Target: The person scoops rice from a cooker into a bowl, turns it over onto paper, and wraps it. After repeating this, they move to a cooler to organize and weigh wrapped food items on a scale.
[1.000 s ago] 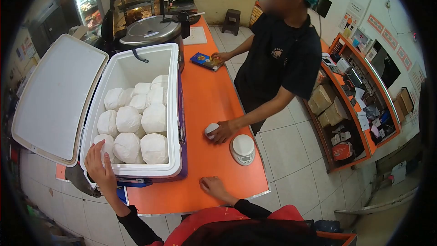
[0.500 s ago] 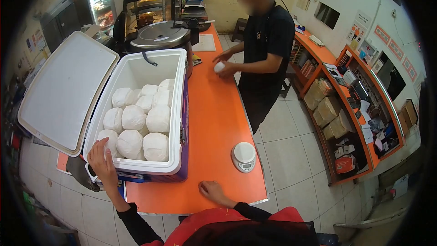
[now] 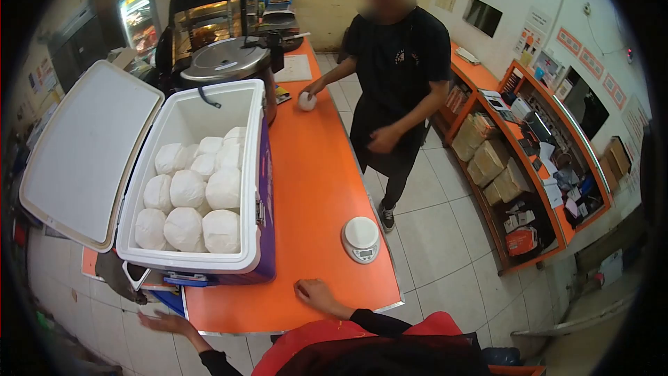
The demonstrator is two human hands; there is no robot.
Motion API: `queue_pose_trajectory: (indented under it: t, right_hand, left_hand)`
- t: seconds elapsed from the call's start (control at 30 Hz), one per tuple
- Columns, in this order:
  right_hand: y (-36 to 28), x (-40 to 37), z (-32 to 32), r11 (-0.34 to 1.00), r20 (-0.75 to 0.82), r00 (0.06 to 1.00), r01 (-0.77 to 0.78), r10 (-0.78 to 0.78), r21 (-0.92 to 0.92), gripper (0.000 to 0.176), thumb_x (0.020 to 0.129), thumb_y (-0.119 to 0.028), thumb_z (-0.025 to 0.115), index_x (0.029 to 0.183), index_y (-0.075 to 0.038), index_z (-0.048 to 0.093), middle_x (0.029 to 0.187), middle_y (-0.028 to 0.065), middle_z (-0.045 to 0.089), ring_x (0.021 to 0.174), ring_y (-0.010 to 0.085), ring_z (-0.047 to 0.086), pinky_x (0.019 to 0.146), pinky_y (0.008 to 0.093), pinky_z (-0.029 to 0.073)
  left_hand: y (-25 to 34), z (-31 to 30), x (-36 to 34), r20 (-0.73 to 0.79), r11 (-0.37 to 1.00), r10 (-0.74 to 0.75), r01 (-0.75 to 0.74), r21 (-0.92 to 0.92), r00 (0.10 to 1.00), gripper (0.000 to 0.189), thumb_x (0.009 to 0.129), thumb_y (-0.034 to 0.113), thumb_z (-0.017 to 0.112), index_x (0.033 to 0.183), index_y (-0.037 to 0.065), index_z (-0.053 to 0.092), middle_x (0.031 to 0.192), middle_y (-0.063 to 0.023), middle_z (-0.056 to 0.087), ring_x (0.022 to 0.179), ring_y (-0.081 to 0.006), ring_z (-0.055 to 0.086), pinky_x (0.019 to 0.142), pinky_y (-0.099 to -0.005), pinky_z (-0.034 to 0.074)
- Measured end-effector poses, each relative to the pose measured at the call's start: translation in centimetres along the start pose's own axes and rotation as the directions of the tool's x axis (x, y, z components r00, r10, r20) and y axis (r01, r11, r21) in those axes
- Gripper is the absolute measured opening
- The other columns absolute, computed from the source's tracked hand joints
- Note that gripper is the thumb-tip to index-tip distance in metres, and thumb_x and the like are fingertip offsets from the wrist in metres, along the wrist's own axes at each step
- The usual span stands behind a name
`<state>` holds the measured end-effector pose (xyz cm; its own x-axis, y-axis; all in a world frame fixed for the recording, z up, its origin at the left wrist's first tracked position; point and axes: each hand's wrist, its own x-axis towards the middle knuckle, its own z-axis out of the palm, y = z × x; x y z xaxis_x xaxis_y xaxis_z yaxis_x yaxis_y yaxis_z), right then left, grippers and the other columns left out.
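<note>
An open cooler box point(image 3: 263, 188) stands on the orange table point(image 3: 313, 174), holding several round white wrapped bundles point(image 3: 184, 228). Its white lid point(image 3: 87, 157) is swung out to the left. My left hand point(image 3: 167, 322) is below the cooler's near left corner, palm up with fingers apart, holding nothing. On the table's near part rests my right hand point(image 3: 316, 294), its fingers curled and what they hold, if anything, hidden. A small digital scale point(image 3: 362, 237) with a round white plate sits to the right of that hand.
Across the table a co-worker in black point(image 3: 400, 63) touches a white bundle point(image 3: 307, 102) on the tabletop. A large lidded pot point(image 3: 226, 59) and a glass-fronted cabinet point(image 3: 209, 24) stand behind the cooler. Orange shelves point(image 3: 518, 160) with packages line the right wall.
My left hand has moved off the cooler's near rim, down and outward. The co-worker has set the white bundle on the table and freed one hand. The view has shifted slightly.
</note>
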<state>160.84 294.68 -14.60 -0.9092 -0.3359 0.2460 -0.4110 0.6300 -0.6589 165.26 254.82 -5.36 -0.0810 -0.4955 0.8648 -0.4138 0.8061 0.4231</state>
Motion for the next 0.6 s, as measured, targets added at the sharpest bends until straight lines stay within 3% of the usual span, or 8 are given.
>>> queue_pose_trajectory:
  t: [0.17, 0.23, 0.27, 0.3, 0.33, 0.37, 0.4, 0.6]
  right_hand:
    - [0.2, -0.1, 0.3, 1.0, 0.03, 1.0, -0.007, 0.008, -0.02, 0.017, 0.082, -0.021, 0.058, 0.092, -0.007, 0.057, 0.075, 0.0121, 0.062, 0.071, 0.0301, 0.061, 0.066, 0.042, 0.046]
    - [1.0, 0.6, 0.1, 1.0, 0.019, 1.0, -0.012, 0.012, 0.004, 0.018, 0.081, -0.022, 0.059, 0.092, -0.007, 0.057, 0.073, 0.0126, 0.061, 0.07, 0.0311, 0.06, 0.064, 0.0424, 0.046]
    - [0.5, -0.2, 0.6, 0.999, 0.036, 0.999, -0.026, 0.025, 0.037, 0.019, 0.081, -0.022, 0.059, 0.091, -0.007, 0.057, 0.072, 0.0128, 0.061, 0.069, 0.0317, 0.06, 0.063, 0.0426, 0.046]
    - [-0.3, -1.9, 1.2, 0.998, 0.037, 0.998, -0.05, 0.048, 0.047, 0.018, 0.08, -0.022, 0.06, 0.09, -0.007, 0.057, 0.072, 0.0129, 0.06, 0.068, 0.0316, 0.06, 0.061, 0.0422, 0.046]
    - [-0.4, -2.8, 1.1, 0.998, 0.05, 0.998, -0.04, 0.038, 0.05, 0.018, 0.08, -0.022, 0.06, 0.089, -0.007, 0.057, 0.071, 0.013, 0.06, 0.066, 0.0316, 0.059, 0.06, 0.0417, 0.046]
    - [0.5, -1.1, 0.4, 0.999, 0.048, 0.998, 0.029, -0.03, 0.03, 0.017, 0.08, -0.022, 0.061, 0.087, -0.007, 0.058, 0.07, 0.0132, 0.06, 0.065, 0.0315, 0.059, 0.058, 0.0413, 0.047]
    - [0.5, -1.3, 0.3, 0.997, 0.056, 0.997, 0.044, -0.047, 0.064, 0.016, 0.08, -0.021, 0.061, 0.087, -0.007, 0.059, 0.068, 0.0129, 0.059, 0.062, 0.0304, 0.059, 0.056, 0.0398, 0.046]
    - [-2.3, -3.9, 2.1, 0.96, 0.587, 0.771, 0.115, -0.249, 0.256, 0.019, 0.086, -0.023, 0.056, 0.079, -0.005, 0.06, 0.062, 0.0096, 0.057, 0.051, 0.0246, 0.053, 0.051, 0.0353, 0.044]
  left_hand:
    - [-10.9, -5.5, -13.5, 0.057, 0.726, -0.441, 0.319, 0.609, 0.896, 0.046, 0.095, 0.034, 0.041, 0.125, -0.001, 0.044, 0.12, -0.0213, 0.047, 0.109, -0.0371, 0.047, 0.086, -0.0461, 0.043]
    - [-14.0, -7.2, -21.1, 0.15, 0.298, -0.524, 0.016, 0.954, 0.838, 0.056, 0.092, 0.05, 0.037, 0.126, 0.006, 0.046, 0.112, -0.0154, 0.055, 0.105, -0.0306, 0.053, 0.079, -0.0459, 0.046]
    - [-14.7, -8.2, -24.6, 0.157, 0.267, -0.506, -0.02, 0.964, 0.848, 0.056, 0.092, 0.05, 0.037, 0.126, 0.006, 0.046, 0.112, -0.0154, 0.055, 0.105, -0.0306, 0.053, 0.079, -0.0459, 0.046]
    - [-15.6, -10.6, -27.1, 0.503, 0.297, -0.449, -0.408, 0.863, 0.739, 0.051, 0.09, 0.047, 0.041, 0.121, 0.007, 0.051, 0.109, -0.0167, 0.057, 0.103, -0.0291, 0.055, 0.073, -0.0456, 0.047]
    - [-14.6, -12.8, -27.6, 0.729, 0.663, -0.645, -0.305, 0.684, 0.232, 0.052, 0.09, 0.047, 0.042, 0.12, 0.007, 0.051, 0.11, -0.0171, 0.056, 0.104, -0.0293, 0.055, 0.075, -0.0451, 0.047]
    - [-13.0, -14.0, -28.4, 0.796, 0.797, -0.603, -0.105, 0.596, -0.058, 0.052, 0.089, 0.047, 0.043, 0.12, 0.006, 0.052, 0.111, -0.0176, 0.056, 0.104, -0.0296, 0.055, 0.076, -0.0445, 0.047]
    - [-11.6, -14.8, -29.2, 0.83, 0.844, -0.517, 0.036, 0.535, -0.207, 0.052, 0.088, 0.047, 0.044, 0.12, 0.006, 0.052, 0.111, -0.018, 0.056, 0.105, -0.0298, 0.055, 0.077, -0.044, 0.046]
    - [-11.4, -15.5, -30.4, 0.824, 0.799, -0.412, 0.28, 0.532, -0.39, 0.054, 0.085, 0.045, 0.05, 0.118, 0.003, 0.053, 0.115, -0.0206, 0.055, 0.109, -0.0311, 0.053, 0.085, -0.0408, 0.044]
